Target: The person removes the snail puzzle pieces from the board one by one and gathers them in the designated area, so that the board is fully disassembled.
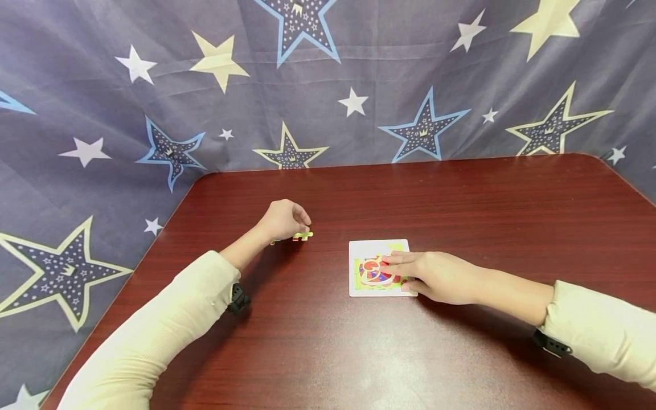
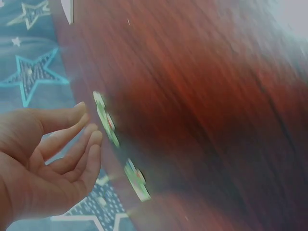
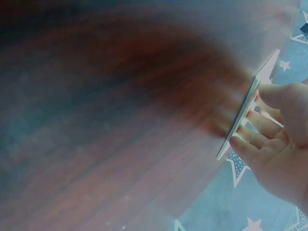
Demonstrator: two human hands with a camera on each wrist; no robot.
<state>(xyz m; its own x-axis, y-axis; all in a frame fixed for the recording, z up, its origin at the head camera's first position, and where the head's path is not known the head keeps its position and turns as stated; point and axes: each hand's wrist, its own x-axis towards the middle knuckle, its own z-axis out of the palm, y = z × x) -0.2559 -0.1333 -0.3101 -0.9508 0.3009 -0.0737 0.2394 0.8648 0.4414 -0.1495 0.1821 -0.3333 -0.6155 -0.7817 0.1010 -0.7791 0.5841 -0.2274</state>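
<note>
Apparently steadying the board (image 1: 371,249) on the table (image 1: 307,353) with right hand (image 1: 446,277) spread over its right side | poised at the pieces (image 2: 107,121), left of it, with left hand (image 1: 284,219) loosely curled, perhaps to suit their smallness, pinching nothing visible | contact: cannot tell

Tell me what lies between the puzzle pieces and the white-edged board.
Nothing but bare table: the head view shows an open stretch from the puzzle pieces to the white-edged board.

Two puzzle pieces (image 2: 106,120) lie at left, one white-bordered board (image 1: 353,279) at right. Two hands (image 1: 282,221) (image 1: 447,277), two sleeves (image 1: 159,324) (image 1: 605,330), two black straps (image 1: 238,299) (image 1: 552,343) and one table (image 1: 287,353) show.
</note>
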